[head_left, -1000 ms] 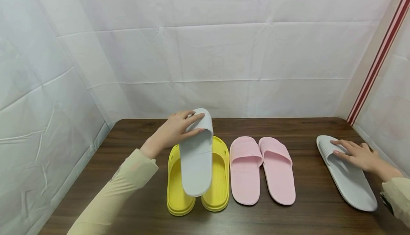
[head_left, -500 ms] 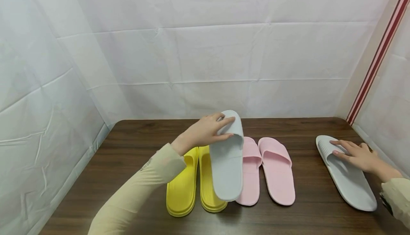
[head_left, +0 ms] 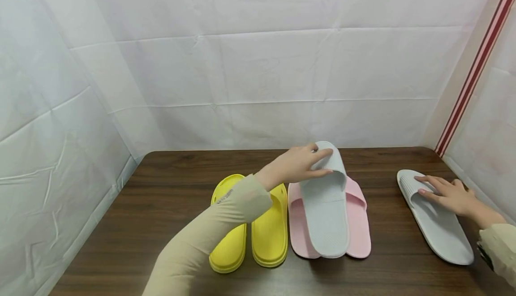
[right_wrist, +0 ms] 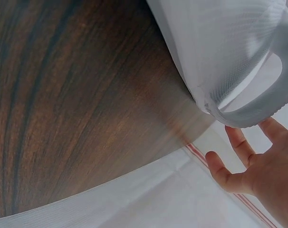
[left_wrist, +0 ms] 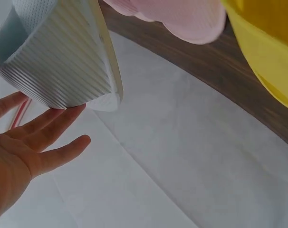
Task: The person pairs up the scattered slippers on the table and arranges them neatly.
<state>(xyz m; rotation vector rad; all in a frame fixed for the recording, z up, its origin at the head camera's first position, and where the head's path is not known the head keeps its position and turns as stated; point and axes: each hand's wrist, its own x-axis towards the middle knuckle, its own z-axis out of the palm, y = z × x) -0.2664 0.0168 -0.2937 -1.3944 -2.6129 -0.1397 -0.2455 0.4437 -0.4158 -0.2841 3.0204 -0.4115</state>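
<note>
My left hand (head_left: 300, 164) grips a pale grey slipper (head_left: 325, 217) by its ribbed strap, thumb at the strap's opening and fingers over the top. The slipper is held up, toe toward the back, overlapping the pair of pink slippers (head_left: 359, 229) below. In the left wrist view, fingertips press along the ribbed strap (left_wrist: 63, 61). Far to the right, my right hand (head_left: 451, 197) holds the strap of the matching grey slipper (head_left: 439, 235), which lies slanted on the table. The right wrist view shows fingers (right_wrist: 239, 145) against that strap's edge; the thumb is mostly hidden there.
A pair of yellow slippers (head_left: 270, 235) stands left of the pink ones, partly behind my left sleeve (head_left: 209, 229). The dark wooden table (head_left: 161, 197) meets white sheeting (head_left: 258, 72) at the back and sides. A red-striped band (head_left: 475, 72) runs up the right corner.
My left hand has carried the grey slipper rightward, from over the yellow slippers to over the pink pair. The right hand and its slipper have stayed in place.
</note>
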